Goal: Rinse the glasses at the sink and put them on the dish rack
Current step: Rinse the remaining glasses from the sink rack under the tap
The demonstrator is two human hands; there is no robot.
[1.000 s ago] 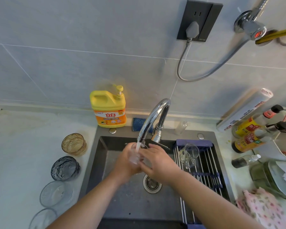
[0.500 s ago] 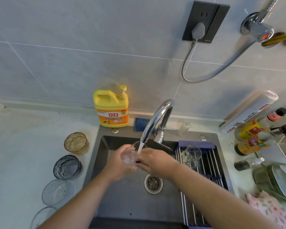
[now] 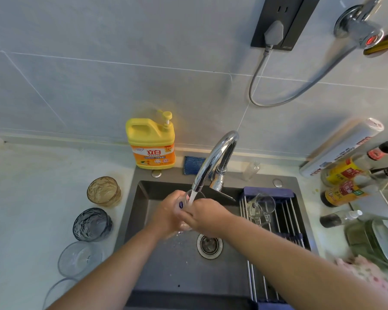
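Both left hand (image 3: pixel 167 212) and right hand (image 3: pixel 205 215) largely hide the glass (image 3: pixel 199 195).

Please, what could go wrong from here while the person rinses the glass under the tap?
The clear glass is wet in the left hand and right hand; it may slip and break in the sink. Its rim sits close under the faucet spout and could knock it. The left forearm passes near the counter glasses and might bump one.

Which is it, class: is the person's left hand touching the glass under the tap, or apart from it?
Touching. The head view shows the left hand curled round the glass beneath the running tap, with no gap between them.
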